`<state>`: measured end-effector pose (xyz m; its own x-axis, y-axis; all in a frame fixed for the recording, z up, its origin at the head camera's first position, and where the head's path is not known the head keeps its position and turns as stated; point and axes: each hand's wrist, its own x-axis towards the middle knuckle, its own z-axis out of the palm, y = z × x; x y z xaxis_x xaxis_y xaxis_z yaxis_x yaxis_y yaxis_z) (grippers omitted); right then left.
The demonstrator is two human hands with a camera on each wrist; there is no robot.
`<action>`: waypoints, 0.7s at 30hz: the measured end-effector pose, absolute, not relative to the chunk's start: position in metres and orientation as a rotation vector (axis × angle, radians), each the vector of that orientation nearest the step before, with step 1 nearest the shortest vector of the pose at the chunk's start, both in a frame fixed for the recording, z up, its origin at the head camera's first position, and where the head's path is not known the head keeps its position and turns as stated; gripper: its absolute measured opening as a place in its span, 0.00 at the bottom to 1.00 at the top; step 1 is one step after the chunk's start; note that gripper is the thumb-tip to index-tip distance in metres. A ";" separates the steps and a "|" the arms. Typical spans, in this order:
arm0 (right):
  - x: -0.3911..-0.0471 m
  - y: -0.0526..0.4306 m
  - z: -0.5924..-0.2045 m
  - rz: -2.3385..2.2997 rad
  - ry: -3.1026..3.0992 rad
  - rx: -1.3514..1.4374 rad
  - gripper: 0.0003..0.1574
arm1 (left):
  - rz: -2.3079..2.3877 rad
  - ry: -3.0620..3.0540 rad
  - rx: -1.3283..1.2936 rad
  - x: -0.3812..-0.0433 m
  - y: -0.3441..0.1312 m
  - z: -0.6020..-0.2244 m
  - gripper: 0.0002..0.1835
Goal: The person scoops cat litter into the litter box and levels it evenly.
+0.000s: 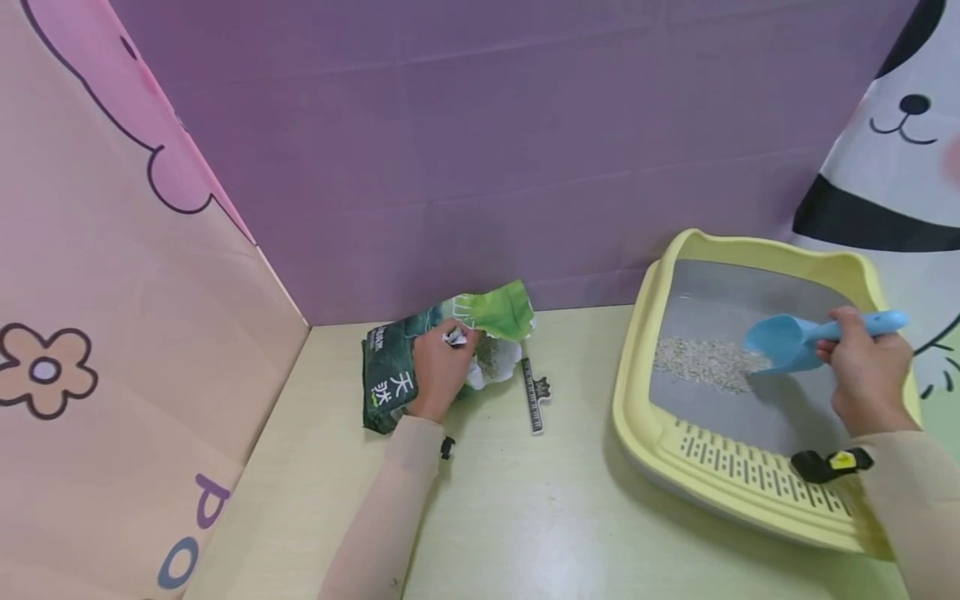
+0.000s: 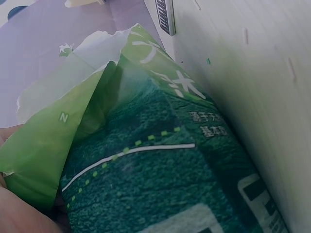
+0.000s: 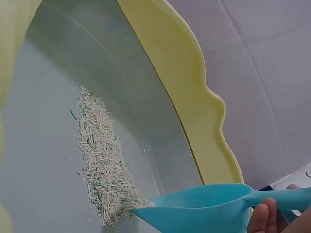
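1. My head camera looks forward and down at bag (image 1: 396,354) and tray (image 1: 636,358).
2. My left-wrist camera faces that same bag, close up.
3. My right-wrist camera looks nearer into the same tray.

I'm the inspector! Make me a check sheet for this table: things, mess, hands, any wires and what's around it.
Surface: pale tabletop, a green speck on it.
Job's things: green bag, lying open; yellow-rimmed tray with pale pellets; blue scoop, lip at the pellets.
Clutter: black-and-white strip beside the bag.
Grip: left hand holds the bag near its mouth; right hand grips the scoop's handle.
Cables: nothing seen.
Surroundings: purple sheet behind; flower-print panel left, cartoon-animal panel right.
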<state>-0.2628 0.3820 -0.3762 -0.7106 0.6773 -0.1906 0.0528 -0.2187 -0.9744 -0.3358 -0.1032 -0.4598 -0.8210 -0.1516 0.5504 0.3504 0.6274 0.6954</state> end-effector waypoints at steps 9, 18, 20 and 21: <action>-0.267 0.380 -0.376 1.913 -1.583 -0.897 0.04 | -1.138 -2.268 -0.163 -0.335 -0.103 -0.459 0.08; -0.265 0.378 -0.376 1.920 -1.527 -0.815 0.06 | -1.150 -2.274 -0.163 -0.335 -0.103 -0.459 0.08; -0.265 0.377 -0.375 1.920 -1.501 -0.805 0.07 | -1.147 -2.271 -0.162 -0.335 -0.103 -0.459 0.08; -0.265 0.377 -0.375 1.922 -1.485 -0.799 0.07 | -1.146 -2.269 -0.161 -0.335 -0.103 -0.459 0.08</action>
